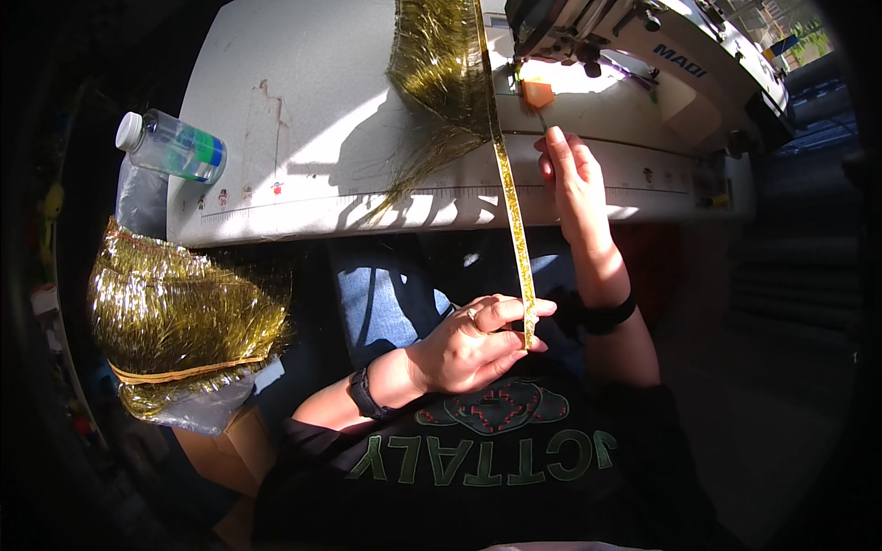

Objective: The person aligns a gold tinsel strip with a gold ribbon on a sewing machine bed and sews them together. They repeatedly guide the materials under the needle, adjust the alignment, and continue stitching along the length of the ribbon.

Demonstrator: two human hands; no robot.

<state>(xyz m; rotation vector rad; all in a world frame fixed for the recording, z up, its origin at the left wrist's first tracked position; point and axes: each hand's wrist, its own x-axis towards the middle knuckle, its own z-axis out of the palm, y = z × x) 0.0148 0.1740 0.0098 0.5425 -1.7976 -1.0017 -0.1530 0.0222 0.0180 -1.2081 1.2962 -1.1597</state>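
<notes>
A narrow gold glitter ribbon (513, 220) runs down from the sewing table (310, 158) over its front edge, and my left hand (468, 341) grips its lower end between the fingers. My right hand (572, 179) holds a thin dark tool (541, 121), perhaps tweezers, pointing at the needle area of the sewing machine (641, 55). An orange piece (537, 94) lies just beyond the tool's tip. Gold tinsel fringe (437, 62) lies on the table along the left side of the ribbon, its loose strands trailing towards the front edge.
A clear plastic bottle with a white cap (172, 146) lies at the table's left end. Below it hangs a large bundle of gold tinsel fringe (186, 303), bound with an orange-brown band (186, 373). A cardboard box (231, 448) stands beneath the bundle. A measuring scale runs along the table's front edge.
</notes>
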